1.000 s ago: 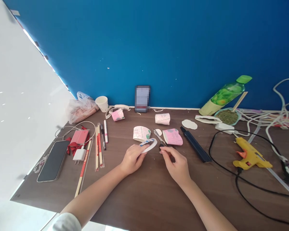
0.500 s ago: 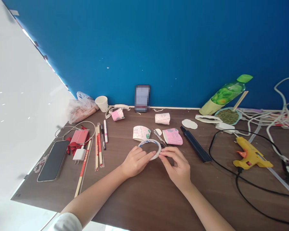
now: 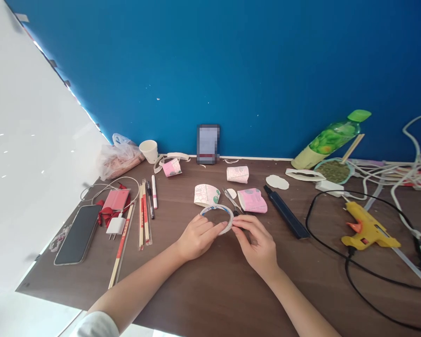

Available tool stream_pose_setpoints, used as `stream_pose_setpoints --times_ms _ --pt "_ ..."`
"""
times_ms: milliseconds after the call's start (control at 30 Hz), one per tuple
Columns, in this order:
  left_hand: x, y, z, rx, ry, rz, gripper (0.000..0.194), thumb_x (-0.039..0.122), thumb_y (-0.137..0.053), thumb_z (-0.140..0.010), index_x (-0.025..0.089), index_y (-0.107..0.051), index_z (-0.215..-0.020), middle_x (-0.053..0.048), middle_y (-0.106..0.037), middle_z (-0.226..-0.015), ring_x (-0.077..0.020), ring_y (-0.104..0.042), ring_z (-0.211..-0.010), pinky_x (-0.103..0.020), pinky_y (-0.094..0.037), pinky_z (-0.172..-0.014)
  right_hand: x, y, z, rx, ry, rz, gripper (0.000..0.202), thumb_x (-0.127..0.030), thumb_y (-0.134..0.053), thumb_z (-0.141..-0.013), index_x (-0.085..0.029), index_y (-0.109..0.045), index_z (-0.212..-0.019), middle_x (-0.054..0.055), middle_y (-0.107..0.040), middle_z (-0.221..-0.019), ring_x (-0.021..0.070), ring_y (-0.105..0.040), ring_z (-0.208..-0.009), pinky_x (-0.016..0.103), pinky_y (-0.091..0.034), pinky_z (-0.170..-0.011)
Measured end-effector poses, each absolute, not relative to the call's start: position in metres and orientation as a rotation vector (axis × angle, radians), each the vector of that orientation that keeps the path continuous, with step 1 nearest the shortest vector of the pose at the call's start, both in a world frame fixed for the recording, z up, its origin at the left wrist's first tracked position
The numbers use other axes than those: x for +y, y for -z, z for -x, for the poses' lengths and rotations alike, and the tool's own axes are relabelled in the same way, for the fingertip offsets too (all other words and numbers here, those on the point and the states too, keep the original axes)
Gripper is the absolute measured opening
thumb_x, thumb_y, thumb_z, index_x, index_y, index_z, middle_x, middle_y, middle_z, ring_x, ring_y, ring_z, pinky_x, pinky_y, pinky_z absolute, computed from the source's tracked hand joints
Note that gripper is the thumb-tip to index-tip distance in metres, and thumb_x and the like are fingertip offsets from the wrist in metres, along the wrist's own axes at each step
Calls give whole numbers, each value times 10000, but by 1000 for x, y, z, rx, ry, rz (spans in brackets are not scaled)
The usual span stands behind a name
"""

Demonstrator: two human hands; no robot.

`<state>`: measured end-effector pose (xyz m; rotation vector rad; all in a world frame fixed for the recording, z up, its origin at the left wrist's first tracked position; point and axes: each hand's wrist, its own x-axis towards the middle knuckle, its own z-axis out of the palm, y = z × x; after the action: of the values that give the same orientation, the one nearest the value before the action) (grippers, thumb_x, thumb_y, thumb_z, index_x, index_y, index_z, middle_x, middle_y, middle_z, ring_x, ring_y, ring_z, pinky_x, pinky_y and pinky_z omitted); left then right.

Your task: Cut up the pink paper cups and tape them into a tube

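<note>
I have the left hand closed around the left near side of a pale roll of tape, thumb and fingers gripping its band, blue print showing along the inner face. The right hand brings thumb and fingertips together at the roll's right edge, touching it — from here I cannot tell whether they pinch it or only rest there. I see the roll just above the brown table, between the two hands, near the middle of the scene. Just beyond its right edge lie the scissors, partly hidden by the right hand, with a small white disc beside the blades. On the far side of the roll I make out a printed paper piece to the left and a pink paper piece to the right. Farther right, I have a dark blue strip slanting across the table, then a yellow glue gun — well apart from both hands.
</note>
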<state>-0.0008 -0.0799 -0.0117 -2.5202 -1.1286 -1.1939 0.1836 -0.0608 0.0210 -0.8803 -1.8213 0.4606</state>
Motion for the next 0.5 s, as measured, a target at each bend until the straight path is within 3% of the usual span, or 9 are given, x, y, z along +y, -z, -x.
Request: stream_pose_setpoints --times_ms 233,500 --pt "-80 17 2 -1155 1194 2560 369 142 -390 -909 170 -425 -1276 27 -460 -613 -129 -482 -593 -261 -392 -591 -59 -21 -187 -1874 -390 763 281 -50 -586 -782 -262 -673 -946 43 -669 -883 171 -654 -789 313 -565 -686" --pt "-79 7 -1 -1119 1251 2557 367 128 -385 -904 159 -422 -1268 21 -475 -613 -126 -470 -560 -248 -409 -564 -58 -23 -188 -1888 -295 741 322 -29 -598 -753 -250 -676 -974 48 -682 -872 175 -669 -780 302 -580 -692"
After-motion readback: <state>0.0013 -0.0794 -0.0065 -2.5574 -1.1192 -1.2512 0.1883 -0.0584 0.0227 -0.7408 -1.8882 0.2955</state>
